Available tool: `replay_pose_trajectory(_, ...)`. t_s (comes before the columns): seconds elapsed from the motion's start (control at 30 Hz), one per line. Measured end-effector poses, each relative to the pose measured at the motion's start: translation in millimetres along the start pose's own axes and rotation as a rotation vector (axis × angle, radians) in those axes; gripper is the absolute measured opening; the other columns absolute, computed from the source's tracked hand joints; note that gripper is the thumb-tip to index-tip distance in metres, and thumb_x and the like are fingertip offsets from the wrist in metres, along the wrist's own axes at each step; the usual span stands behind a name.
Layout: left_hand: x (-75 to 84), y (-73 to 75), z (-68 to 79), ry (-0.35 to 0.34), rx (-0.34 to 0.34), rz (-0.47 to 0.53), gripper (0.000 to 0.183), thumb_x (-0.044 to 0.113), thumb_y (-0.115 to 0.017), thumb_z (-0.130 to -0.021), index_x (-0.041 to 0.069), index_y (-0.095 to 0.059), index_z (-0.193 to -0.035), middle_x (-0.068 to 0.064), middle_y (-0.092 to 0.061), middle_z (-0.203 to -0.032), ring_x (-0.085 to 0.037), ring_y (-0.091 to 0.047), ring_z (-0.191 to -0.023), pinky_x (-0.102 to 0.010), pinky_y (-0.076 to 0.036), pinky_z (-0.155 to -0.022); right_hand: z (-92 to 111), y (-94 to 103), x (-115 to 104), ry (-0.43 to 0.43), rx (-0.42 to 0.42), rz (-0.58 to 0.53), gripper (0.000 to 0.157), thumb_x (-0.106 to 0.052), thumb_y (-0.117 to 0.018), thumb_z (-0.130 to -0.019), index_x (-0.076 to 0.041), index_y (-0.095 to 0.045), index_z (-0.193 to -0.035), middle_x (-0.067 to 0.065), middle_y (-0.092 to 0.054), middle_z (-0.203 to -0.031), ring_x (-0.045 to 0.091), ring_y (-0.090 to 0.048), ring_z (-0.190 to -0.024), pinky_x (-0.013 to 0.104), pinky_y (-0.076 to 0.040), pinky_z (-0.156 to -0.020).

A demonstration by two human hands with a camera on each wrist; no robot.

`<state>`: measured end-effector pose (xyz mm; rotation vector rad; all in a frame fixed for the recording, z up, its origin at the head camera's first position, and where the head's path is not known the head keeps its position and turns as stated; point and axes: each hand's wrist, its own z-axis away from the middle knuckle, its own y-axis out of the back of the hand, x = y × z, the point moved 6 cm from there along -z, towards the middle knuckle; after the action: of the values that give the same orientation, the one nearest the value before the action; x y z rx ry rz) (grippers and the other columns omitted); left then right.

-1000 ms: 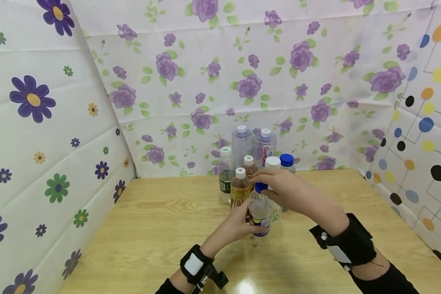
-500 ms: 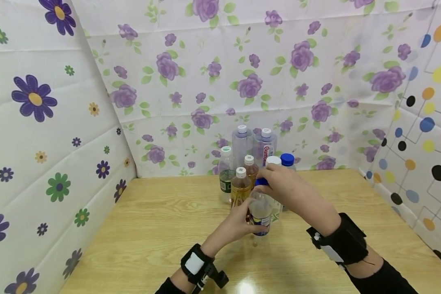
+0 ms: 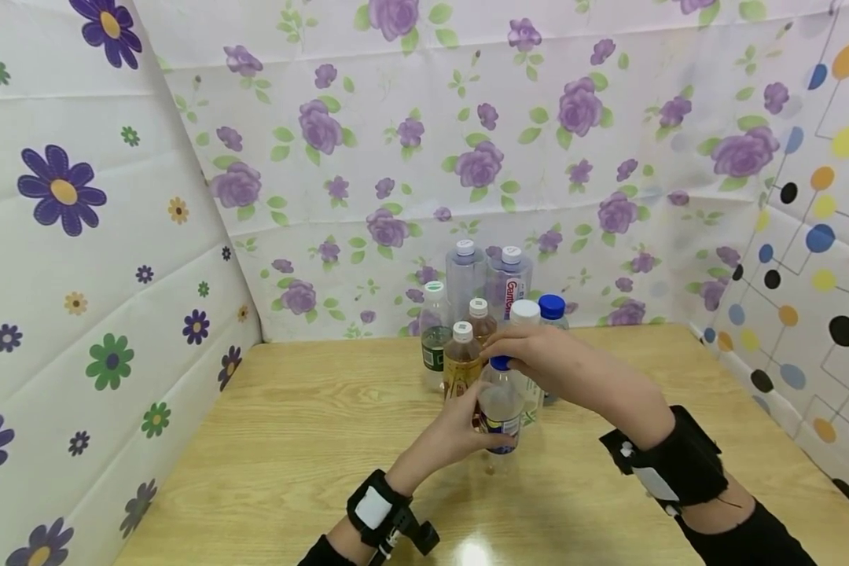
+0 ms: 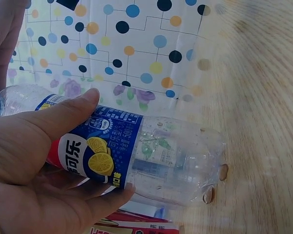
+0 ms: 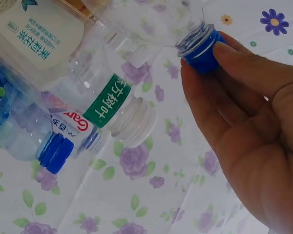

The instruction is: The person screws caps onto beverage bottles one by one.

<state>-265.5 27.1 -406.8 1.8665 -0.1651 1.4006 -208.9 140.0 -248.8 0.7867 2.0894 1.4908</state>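
My left hand [image 3: 453, 431] wraps round a clear plastic bottle [image 4: 176, 158] with a blue label showing lemon slices. The bottle stands upright on the wooden table, its lower part transparent and apparently without drink. Above it, my right hand [image 3: 573, 365] pinches the blue cap [image 5: 202, 57] between thumb and fingers; the cap sits on the bottle's neck. In the head view that cap is partly hidden by the right fingers. Right behind the held bottle stand a brown tea bottle [image 3: 461, 369] with a white cap and a clear white-capped bottle [image 3: 531, 401].
More bottles crowd behind: a green-labelled one [image 3: 434, 346], two tall clear ones with white caps, one bearing a red-lettered label [image 3: 515, 292], a smaller brown one [image 3: 479, 318], and one with a blue cap [image 3: 553, 306]. Patterned cloth walls [image 3: 368, 181] enclose the wooden table [image 3: 311, 409].
The right hand turned in and down over the blue cap, then back out to about its earlier pose. The left hand and the bottle stay in place.
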Motion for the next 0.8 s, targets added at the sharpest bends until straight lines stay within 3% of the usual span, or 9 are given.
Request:
replay_pose_trajectory(0.1, -0.1, 0.2, 0.3, 0.001, 0.003, -0.019, 0.089, 0.028, -0.082, -0.088, 0.019, -0.029, -0.159, -0.006, -0.055, -0.143, -0.026, -0.055, -0.131, -0.040, -0.050, -0.104, -3.7, -0.7, 0.1, -0.070, -0.030, 0.001, 0.027, -0.001, -0.072, -0.092, -0.009, -0.072, -0.118, 0.005, -0.066, -0.112, 0.023, -0.066, -0.103, 0.031, -0.058, -0.086)
replay_pose_trajectory(0.2, -0.4, 0.1, 0.8, 0.000, 0.007, -0.064, 0.092, 0.032, -0.082, -0.088, 0.020, -0.027, -0.161, -0.005, -0.055, -0.144, -0.025, -0.053, -0.132, -0.047, -0.046, -0.108, -9.3, -1.4, -0.5, -0.131, -0.026, 0.021, 0.021, -0.007, -0.075, -0.091, -0.008, -0.074, -0.112, 0.005, -0.068, -0.105, 0.022, -0.067, -0.097, 0.029, -0.058, -0.081)
replay_pose_trajectory(0.3, 0.1, -1.0, 0.6, -0.006, -0.003, -0.074, 0.093, 0.034, -0.081, -0.088, 0.019, -0.026, -0.161, -0.006, -0.054, -0.145, -0.026, -0.053, -0.133, -0.048, -0.046, -0.108, -13.0, -1.7, 0.5, -0.161, -0.008, 0.034, 0.017, -0.011, -0.077, -0.090, -0.008, -0.076, -0.107, 0.006, -0.070, -0.101, 0.023, -0.068, -0.093, 0.030, -0.059, -0.078)
replay_pose_trajectory(0.47, -0.3, -0.7, 1.4, -0.012, -0.016, -0.028, 0.089, 0.032, -0.082, -0.088, 0.018, -0.029, -0.159, -0.006, -0.054, -0.144, -0.025, -0.054, -0.132, -0.037, -0.051, -0.103, -10.5, -2.9, 2.6, -0.140, -0.059, -0.009, 0.025, -0.006, -0.075, -0.091, -0.006, -0.073, -0.117, 0.008, -0.070, -0.109, 0.025, -0.068, -0.099, 0.033, -0.060, -0.082)
replay_pose_trajectory(0.6, -0.7, -1.6, 0.9, -0.008, -0.020, -0.001, 0.086, 0.030, -0.082, -0.088, 0.018, -0.033, -0.157, -0.005, -0.055, -0.143, -0.024, -0.055, -0.131, -0.036, -0.051, -0.102, -4.8, -2.9, 4.1, -0.099, -0.108, -0.032, 0.034, 0.000, -0.073, -0.092, -0.003, -0.069, -0.125, 0.010, -0.069, -0.117, 0.026, -0.069, -0.104, 0.034, -0.060, -0.085)
replay_pose_trajectory(0.8, -0.3, -1.0, 0.5, -0.014, -0.018, -0.007, 0.090, 0.030, -0.082, -0.088, 0.020, -0.029, -0.159, -0.005, -0.054, -0.145, -0.024, -0.054, -0.132, -0.036, -0.051, -0.103, -5.3, -2.1, 3.1, -0.070, -0.099, 0.000, 0.031, -0.003, -0.075, -0.090, -0.004, -0.069, -0.120, 0.005, -0.068, -0.108, 0.020, -0.069, -0.096, 0.029, -0.059, -0.080)
